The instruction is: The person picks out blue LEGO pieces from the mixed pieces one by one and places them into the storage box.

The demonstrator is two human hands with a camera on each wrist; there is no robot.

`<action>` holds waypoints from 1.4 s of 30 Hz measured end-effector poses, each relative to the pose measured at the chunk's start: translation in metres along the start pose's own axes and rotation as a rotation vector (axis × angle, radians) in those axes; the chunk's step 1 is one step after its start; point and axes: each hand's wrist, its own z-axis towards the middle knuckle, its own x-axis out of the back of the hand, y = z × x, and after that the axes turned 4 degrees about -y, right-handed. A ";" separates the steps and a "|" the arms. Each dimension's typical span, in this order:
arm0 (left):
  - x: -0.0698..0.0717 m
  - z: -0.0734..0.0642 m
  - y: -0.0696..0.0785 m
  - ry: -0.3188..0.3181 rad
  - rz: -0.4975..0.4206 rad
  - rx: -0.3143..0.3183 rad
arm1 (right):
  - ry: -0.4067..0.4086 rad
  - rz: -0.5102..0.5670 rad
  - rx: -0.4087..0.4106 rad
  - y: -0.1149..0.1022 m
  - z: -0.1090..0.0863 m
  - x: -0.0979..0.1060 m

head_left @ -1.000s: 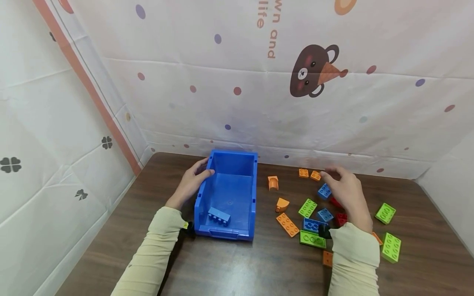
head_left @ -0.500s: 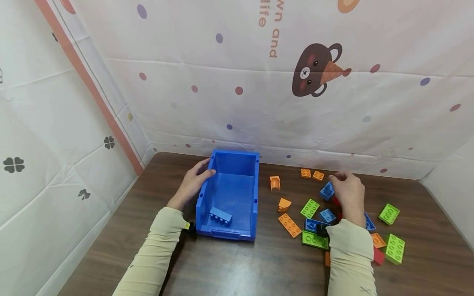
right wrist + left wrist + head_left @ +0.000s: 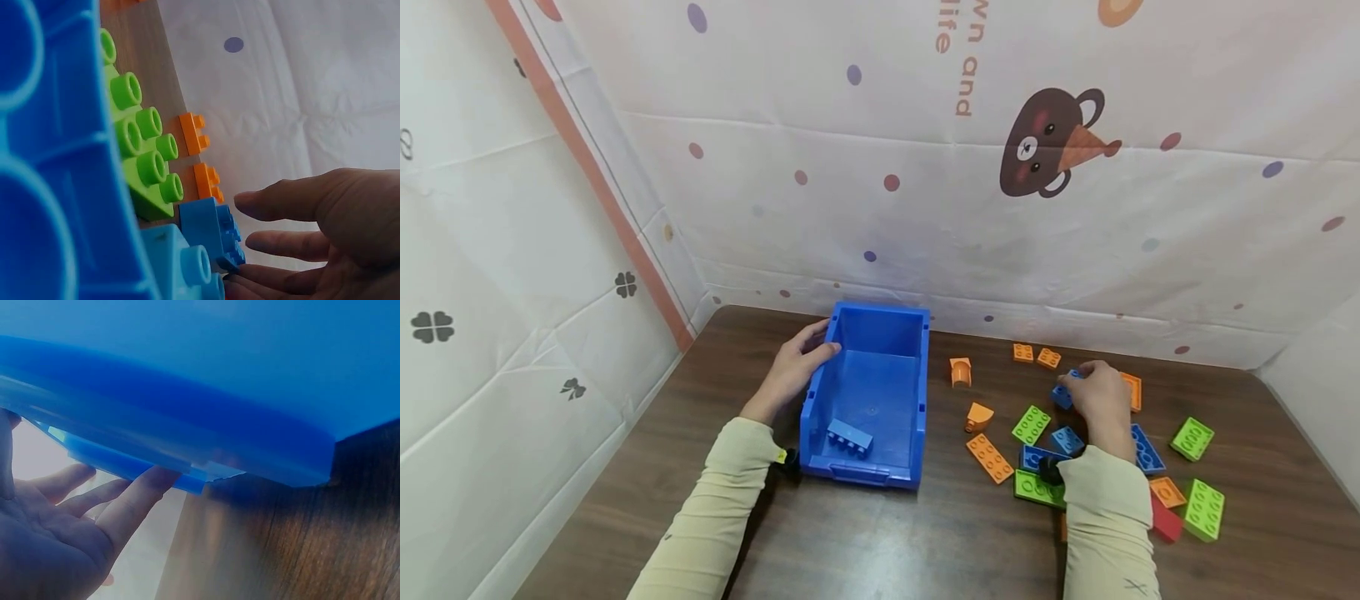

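Observation:
A blue storage bin (image 3: 865, 387) stands on the table, with one light blue brick (image 3: 850, 437) lying inside near its front lip. My left hand (image 3: 790, 372) grips the bin's left wall, thumb over the rim and fingers outside; the left wrist view shows fingertips against the blue plastic. Over the loose bricks, my right hand (image 3: 1103, 400) reaches for a blue studded brick (image 3: 209, 231). In the right wrist view the thumb and fingers are spread beside this brick's studs. The thumb is apart from it; whether the lower fingers touch it I cannot tell.
Around the right hand lie several loose bricks: a green one (image 3: 1032, 426), an orange one (image 3: 989, 458), a red one (image 3: 1165, 521) and a larger green one (image 3: 1204, 510). Two small orange bricks (image 3: 1048, 357) sit near the back edge. A printed cloth (image 3: 775, 208) hangs behind the table.
My right hand has drawn back from beside the small orange bricks down onto the blue brick. The left hand stays on the bin. The head view has shifted slightly.

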 end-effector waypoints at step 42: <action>0.003 0.000 -0.001 -0.003 0.003 -0.044 | -0.058 -0.064 0.188 -0.040 -0.023 0.012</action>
